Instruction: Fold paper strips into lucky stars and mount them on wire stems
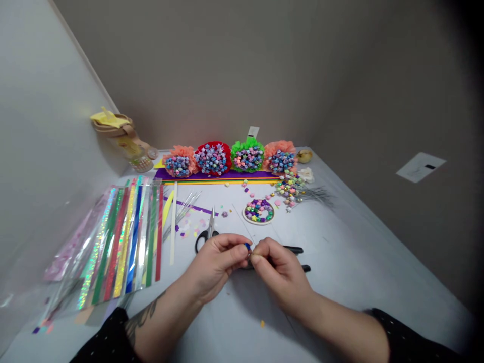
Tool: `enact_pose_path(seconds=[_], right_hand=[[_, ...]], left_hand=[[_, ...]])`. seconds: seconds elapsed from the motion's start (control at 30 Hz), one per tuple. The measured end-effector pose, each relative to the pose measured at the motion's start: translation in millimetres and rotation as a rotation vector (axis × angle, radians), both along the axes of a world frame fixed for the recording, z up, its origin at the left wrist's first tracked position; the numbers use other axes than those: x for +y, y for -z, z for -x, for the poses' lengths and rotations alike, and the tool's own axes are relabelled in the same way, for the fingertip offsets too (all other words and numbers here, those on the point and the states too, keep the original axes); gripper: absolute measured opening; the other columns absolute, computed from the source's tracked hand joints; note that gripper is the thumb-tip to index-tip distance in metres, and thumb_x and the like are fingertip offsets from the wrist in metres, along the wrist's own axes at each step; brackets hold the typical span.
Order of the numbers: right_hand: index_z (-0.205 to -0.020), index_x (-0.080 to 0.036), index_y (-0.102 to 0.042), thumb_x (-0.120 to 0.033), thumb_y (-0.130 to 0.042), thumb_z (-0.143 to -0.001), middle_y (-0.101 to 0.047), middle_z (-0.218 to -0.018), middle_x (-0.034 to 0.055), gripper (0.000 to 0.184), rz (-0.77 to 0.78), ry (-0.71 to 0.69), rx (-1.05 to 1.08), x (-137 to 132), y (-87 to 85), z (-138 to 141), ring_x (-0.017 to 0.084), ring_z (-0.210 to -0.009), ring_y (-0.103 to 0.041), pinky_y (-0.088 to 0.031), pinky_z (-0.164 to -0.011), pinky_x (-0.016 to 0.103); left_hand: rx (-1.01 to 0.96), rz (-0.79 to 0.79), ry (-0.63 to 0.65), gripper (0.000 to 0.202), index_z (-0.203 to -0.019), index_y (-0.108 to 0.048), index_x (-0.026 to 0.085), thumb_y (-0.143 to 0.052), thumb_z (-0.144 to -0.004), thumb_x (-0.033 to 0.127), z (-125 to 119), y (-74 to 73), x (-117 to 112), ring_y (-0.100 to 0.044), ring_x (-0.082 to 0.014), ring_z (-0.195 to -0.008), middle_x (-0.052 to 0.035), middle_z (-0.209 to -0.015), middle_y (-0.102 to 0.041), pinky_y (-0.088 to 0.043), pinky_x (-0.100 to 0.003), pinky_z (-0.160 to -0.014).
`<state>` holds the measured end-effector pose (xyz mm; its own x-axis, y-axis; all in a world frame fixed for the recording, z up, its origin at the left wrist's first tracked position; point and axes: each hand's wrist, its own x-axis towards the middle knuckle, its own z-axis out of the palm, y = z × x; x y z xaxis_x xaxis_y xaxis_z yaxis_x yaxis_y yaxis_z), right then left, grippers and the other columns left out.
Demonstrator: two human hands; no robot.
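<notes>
Close together over the middle of the table, both hands are closed in a pinch. Between the thumb and finger of my left hand [221,257] is a small shiny blue paper star [247,246]. My right hand [282,269] pinches what looks like a thin wire [244,228] right beside the star; the fingertips hide where the two meet. A black-handled tool [294,249], probably pliers, lies partly hidden behind my right hand. Scissors [212,224] with black handles lie just beyond my left hand. Further back is a small round dish [246,217] of colourful paper stars.
Shiny paper strips [123,237] in clear sleeves cover the left side. Along the back stand several star bouquets [213,159] in crepe paper. Star-tipped wires [315,195] lie at back right, loose wires [185,204] and paper scraps [194,227] left of centre. A wooden mannequin hand [128,141] stands back left.
</notes>
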<state>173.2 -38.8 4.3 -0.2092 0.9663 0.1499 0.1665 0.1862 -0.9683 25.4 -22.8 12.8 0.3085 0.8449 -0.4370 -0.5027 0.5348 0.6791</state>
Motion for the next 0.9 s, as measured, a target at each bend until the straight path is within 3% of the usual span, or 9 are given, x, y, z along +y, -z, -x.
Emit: enact_pose_path(seconds=[0.47, 0.67, 0.83, 0.9], right_hand=[[-0.063, -0.018, -0.046, -0.020, -0.048, -0.078, -0.042, -0.055, -0.0049, 0.015, 0.175, -0.062, 0.095, 1.4, -3.5, -4.2, 0.008, -0.051, -0.035, -0.031, -0.049, 0.020], [-0.062, -0.018, -0.047, -0.024, -0.052, -0.074, -0.045, -0.052, -0.0043, 0.014, 0.214, -0.050, 0.112, 6.1, -8.1, -3.0, 0.008, -0.049, -0.036, -0.033, -0.047, 0.020], [-0.063, -0.017, -0.047, -0.022, -0.052, -0.072, -0.044, -0.053, -0.0050, 0.011, 0.276, -0.083, 0.104, 10.3, -10.0, -6.5, 0.007, -0.049, -0.036, -0.032, -0.047, 0.019], [-0.060, -0.018, -0.045, -0.020, -0.052, -0.071, -0.043, -0.050, -0.0062, 0.013, 0.315, -0.082, 0.111, 12.1, -9.0, -7.7, 0.006, -0.046, -0.034, -0.029, -0.045, 0.018]], left_hand=[[0.101, -0.069, 0.073, 0.021, -0.070, -0.072, 0.012, -0.083, -0.056, 0.024, 0.0, 2.9, -0.6, -0.053, -0.0066, -0.053, -0.0012, -0.061, -0.063, -0.041, -0.019, -0.056], [0.115, -0.093, 0.029, 0.024, -0.070, -0.072, 0.012, -0.083, -0.056, 0.027, -2.2, -0.3, -0.5, -0.052, -0.0069, -0.053, -0.0005, -0.057, -0.061, -0.042, -0.019, -0.056], [0.207, -0.121, -0.123, 0.028, -0.073, -0.070, 0.014, -0.083, -0.053, 0.029, 4.3, -1.7, 5.3, -0.054, -0.0076, -0.054, 0.0013, -0.063, -0.061, -0.043, -0.019, -0.054], [0.253, -0.158, -0.089, 0.027, -0.075, -0.069, 0.014, -0.082, -0.057, 0.030, 5.1, 0.9, 5.3, -0.053, -0.0077, -0.054, 0.0012, -0.064, -0.061, -0.043, -0.020, -0.054]])
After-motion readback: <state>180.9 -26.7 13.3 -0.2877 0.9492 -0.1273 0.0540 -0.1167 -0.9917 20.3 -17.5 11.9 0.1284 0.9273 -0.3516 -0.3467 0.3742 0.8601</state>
